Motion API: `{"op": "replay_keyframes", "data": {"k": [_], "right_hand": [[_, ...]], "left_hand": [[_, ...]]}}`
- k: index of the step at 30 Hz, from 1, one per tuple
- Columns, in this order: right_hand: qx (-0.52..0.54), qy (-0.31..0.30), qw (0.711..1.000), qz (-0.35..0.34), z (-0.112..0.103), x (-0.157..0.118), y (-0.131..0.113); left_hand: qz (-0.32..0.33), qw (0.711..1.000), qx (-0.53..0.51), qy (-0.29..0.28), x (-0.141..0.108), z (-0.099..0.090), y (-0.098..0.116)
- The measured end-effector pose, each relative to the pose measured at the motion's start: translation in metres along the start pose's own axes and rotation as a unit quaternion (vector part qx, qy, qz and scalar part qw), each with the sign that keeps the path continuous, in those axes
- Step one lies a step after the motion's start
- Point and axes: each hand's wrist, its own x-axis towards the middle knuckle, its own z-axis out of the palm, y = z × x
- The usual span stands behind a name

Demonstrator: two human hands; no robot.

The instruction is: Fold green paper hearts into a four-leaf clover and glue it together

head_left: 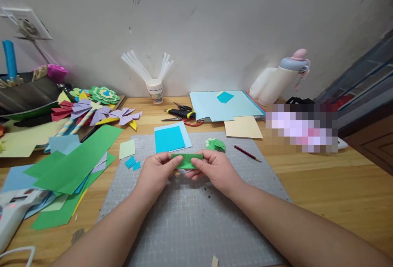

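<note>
Between my two hands is a small folded strip of green paper (187,161), held level above the grey cutting mat (190,226). My left hand (158,171) pinches its left end, thumb on top. The right end is pinched by my right hand (215,169) in the same way; the fingers underneath are partly hidden. Just beyond lie blue paper squares (170,138) and a small pile of green paper cutouts (215,144). Small blue paper pieces (132,163) and a pale green square (127,149) rest left of my left hand.
A pencil (247,153) lies at the mat's right. Scissors (176,118) and pliers (184,107) sit behind. Green paper sheets (76,164) and a glue gun (18,205) crowd the left. A cup of white strips (155,92) and a bottle (281,79) stand near the wall.
</note>
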Motion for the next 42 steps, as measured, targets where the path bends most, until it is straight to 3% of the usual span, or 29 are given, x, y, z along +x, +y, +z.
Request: {"op": "replay_keyframes", "data": {"k": [10,23,29,42], "right_hand": [[0.017,0.001,1.000,0.005,0.0007,0.0007,0.0005],[0.013,-0.003,1.000,0.002,0.0009,-0.0001,-0.0010],[0.012,-0.009,1.000,0.004,0.0012,-0.0002,-0.0003],[0.011,-0.001,1.000,0.009,0.0003,0.0019,0.0008]], "left_hand": [[-0.009,1.000,0.007,0.011,0.0005,-0.0002,-0.0008],[0.002,1.000,-0.019,-0.015,0.0004,-0.0003,-0.0030],[0.007,1.000,-0.023,0.004,-0.0012,0.0007,-0.0021],[0.001,0.999,-0.024,-0.022,-0.0005,-0.0001,-0.0014]]}}
